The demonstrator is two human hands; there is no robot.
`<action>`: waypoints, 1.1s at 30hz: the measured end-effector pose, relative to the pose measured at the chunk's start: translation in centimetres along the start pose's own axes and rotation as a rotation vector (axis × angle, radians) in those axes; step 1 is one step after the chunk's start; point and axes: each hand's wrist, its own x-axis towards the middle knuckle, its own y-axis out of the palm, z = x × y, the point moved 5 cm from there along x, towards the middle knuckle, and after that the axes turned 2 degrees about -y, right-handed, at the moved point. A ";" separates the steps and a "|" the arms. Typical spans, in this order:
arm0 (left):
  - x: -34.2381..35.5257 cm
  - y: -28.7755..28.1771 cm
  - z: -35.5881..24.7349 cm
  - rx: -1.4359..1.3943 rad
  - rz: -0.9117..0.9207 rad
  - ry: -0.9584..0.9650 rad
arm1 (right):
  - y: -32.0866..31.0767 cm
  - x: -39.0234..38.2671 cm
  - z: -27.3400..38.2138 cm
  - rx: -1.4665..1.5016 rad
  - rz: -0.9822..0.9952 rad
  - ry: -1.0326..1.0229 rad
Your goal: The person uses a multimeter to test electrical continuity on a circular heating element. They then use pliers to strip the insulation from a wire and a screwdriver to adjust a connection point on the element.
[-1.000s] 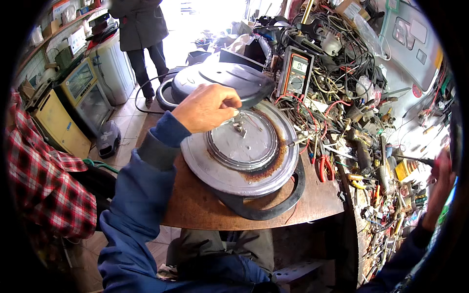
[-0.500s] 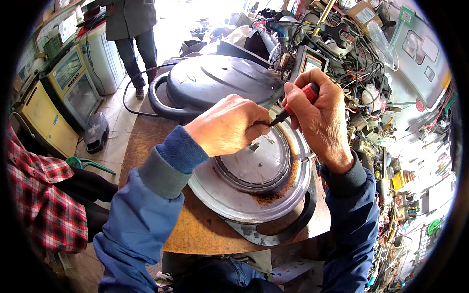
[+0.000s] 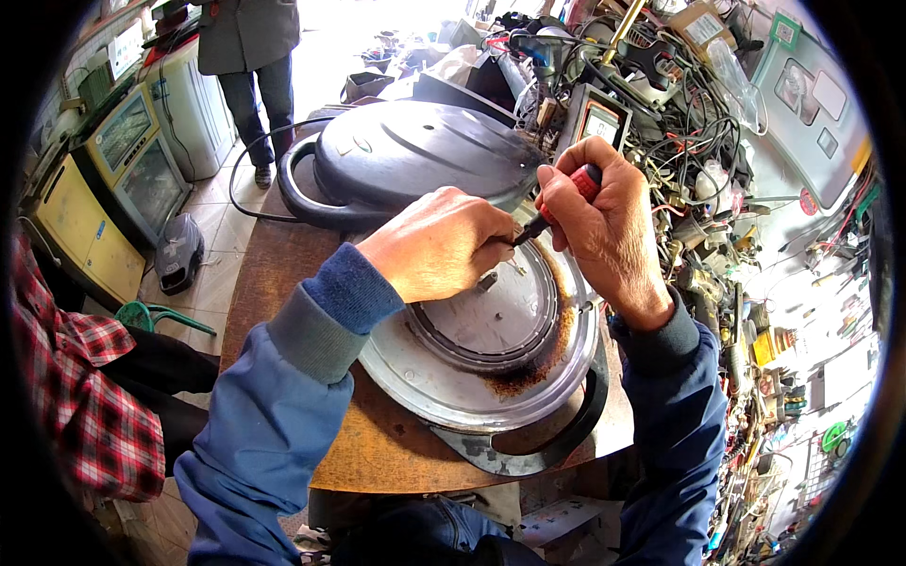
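My right hand (image 3: 609,236) is closed around a screwdriver (image 3: 582,184) with a red and black handle. Its dark shank slants down and left to the fingertips of my left hand (image 3: 429,241), which are pinched together. What they hold, if anything, is hidden. Both hands are over a round metal appliance base (image 3: 453,401), which looks like the underside of an electric pan. A brown scorch stain (image 3: 528,377) curves along its inner ring, and a black handle (image 3: 538,457) projects from the near side. Behind it lies a matching black domed cover (image 3: 415,156) with a loop handle.
The wooden table (image 3: 283,283) bears both parts, and a black cable (image 3: 247,184) loops off its left side. Tangled wires, tools and a meter (image 3: 599,123) crowd the right. One person (image 3: 255,57) stands at the back left; another in a checked shirt (image 3: 85,396) is near left.
My right hand and the screwdriver have shifted slightly left, with the handle tilting a little. The left hand keeps its pinch in nearly the same place. The whole view has shifted slightly.
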 end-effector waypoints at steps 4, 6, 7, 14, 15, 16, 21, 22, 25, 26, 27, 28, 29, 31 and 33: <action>0.0 0.1 0.1 0.013 0.012 -0.017 | 0.0 -0.1 0.2 -0.054 -0.023 -0.027; -0.1 0.0 0.0 0.012 0.027 -0.044 | -0.1 -0.2 0.8 -0.133 -0.047 -0.085; -0.1 0.1 0.0 0.015 0.019 -0.035 | 0.0 -0.4 1.2 -0.185 -0.062 -0.130; -0.2 0.0 -0.2 0.025 -0.010 0.022 | 0.2 -0.4 1.5 -0.164 -0.054 -0.112; -0.2 0.0 -0.3 0.028 -0.019 0.038 | 0.4 -0.1 1.3 0.009 -0.045 -0.093; -0.1 0.0 -0.3 0.036 0.008 0.003 | 0.7 0.2 0.8 0.183 -0.038 -0.072; 0.2 0.1 -0.4 0.073 0.098 -0.076 | 2.0 0.0 0.7 0.613 -0.082 0.044; 0.1 0.1 -0.3 0.066 0.088 -0.067 | 2.2 0.0 0.4 0.642 -0.095 0.029; 0.0 0.1 -0.2 0.048 0.072 -0.056 | 3.1 -0.1 0.3 0.704 -0.185 0.008; -0.1 -0.1 -0.4 0.047 0.075 -0.065 | 3.1 -0.1 0.2 0.675 -0.198 -0.006; -0.1 -0.2 -0.4 0.046 0.079 -0.074 | 3.1 -0.1 0.1 0.646 -0.211 -0.020; -0.2 -0.2 -0.2 0.034 0.066 -0.069 | 3.2 0.0 0.1 0.617 -0.221 -0.034; -0.3 -0.2 0.1 0.023 0.053 -0.065 | 3.4 0.1 0.2 0.528 -0.271 -0.032; -0.2 -0.1 0.3 0.015 0.059 -0.071 | 3.7 0.1 0.0 0.623 -0.266 -0.018; 0.0 0.0 0.2 0.018 0.097 -0.092 | 4.1 0.3 -0.1 0.689 -0.298 0.007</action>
